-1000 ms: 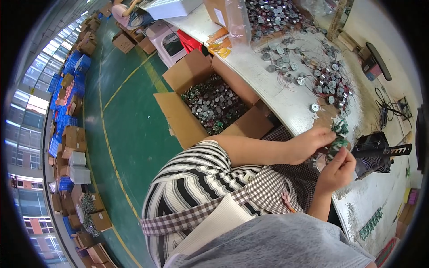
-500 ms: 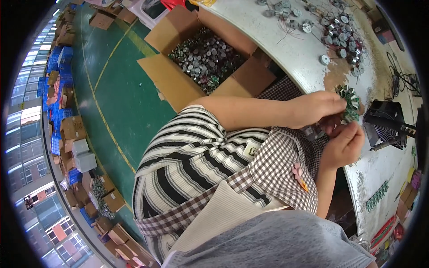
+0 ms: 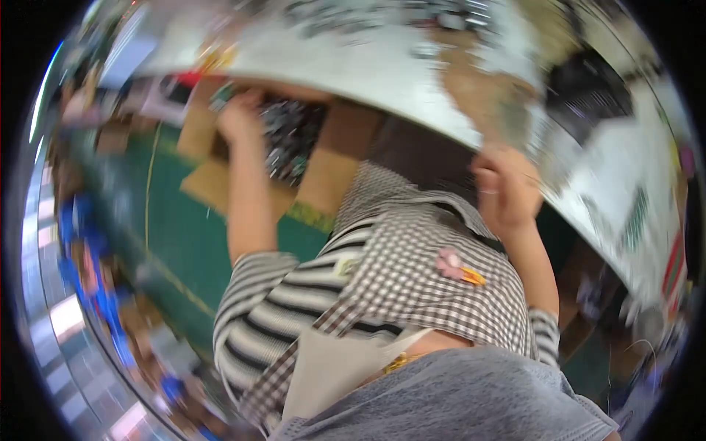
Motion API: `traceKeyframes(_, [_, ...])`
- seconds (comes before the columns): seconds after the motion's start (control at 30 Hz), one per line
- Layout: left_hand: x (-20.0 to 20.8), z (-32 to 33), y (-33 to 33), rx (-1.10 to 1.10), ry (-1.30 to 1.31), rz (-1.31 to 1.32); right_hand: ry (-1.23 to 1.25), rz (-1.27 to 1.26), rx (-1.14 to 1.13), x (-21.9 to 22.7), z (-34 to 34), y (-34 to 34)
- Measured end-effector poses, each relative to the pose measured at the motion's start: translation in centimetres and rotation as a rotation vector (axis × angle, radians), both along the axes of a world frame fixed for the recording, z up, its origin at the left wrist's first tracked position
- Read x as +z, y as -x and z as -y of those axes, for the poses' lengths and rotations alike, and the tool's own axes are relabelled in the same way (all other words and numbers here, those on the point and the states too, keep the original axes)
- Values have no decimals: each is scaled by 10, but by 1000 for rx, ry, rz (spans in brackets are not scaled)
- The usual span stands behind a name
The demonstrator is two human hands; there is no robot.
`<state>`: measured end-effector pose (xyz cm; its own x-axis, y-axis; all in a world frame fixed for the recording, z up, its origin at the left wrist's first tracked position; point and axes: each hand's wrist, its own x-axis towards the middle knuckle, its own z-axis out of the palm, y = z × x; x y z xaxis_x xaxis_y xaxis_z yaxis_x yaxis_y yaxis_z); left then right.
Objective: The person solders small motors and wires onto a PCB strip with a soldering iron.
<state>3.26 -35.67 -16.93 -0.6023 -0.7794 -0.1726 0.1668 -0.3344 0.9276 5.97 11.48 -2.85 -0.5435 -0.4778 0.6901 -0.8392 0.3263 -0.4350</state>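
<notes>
My left hand reaches over the cardboard box at the left. Its fingers are closed on a blurred green circuit-board piece, held by the box's far flap. Inside the box lies a heap of small metal motors with bits of green. By the near edge of the white table, my right hand is curled with its fingers closed. Whatever it may hold is hidden.
Several metal motors lie blurred toward the table's far side. A black fan stands on the right. Near the right edge is a strip of green boards. Blue crates and cartons line the floor at far left.
My hands were together over the table with a fan of green circuit boards. My left hand has swung left over the box; my right stays by the table edge. The view has turned.
</notes>
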Motion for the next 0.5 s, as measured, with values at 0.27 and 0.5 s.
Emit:
traceKeyframes(0.27, [-34,27,19,-262,-110,235,30,-103,-531,-11,-102,-8])
traceKeyframes(0.5, [115,-226,13,187,1068,-295,-460,-334,-1502,-22,-280,-12])
